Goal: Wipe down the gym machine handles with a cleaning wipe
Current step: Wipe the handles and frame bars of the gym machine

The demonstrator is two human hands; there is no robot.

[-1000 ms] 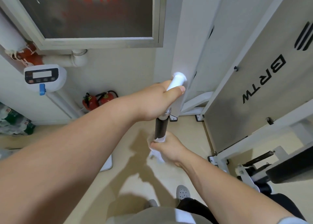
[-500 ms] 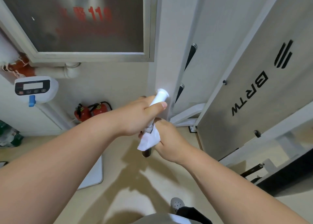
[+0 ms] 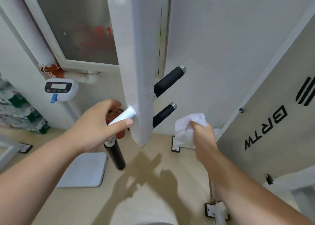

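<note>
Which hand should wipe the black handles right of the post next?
Probably right: the right hand holds the wipe near the lower black handle, while the left hand grips the white bar.

The bare left forearm (image 3: 42, 173) reaches in from the lower left and rises toward the middle, wrist straight. The left hand (image 3: 97, 124) shows its back to the camera, fingers curled round a smooth white cylindrical bar (image 3: 122, 116), thumb stretched along the bar's near side. The bare right forearm (image 3: 255, 190) comes in from the lower right corner, angled up and inward. The right hand (image 3: 202, 136), back also toward the camera, pinches a crumpled white cleaning wipe (image 3: 187, 124) bunched at its fingertips, well apart from the left hand.
</note>
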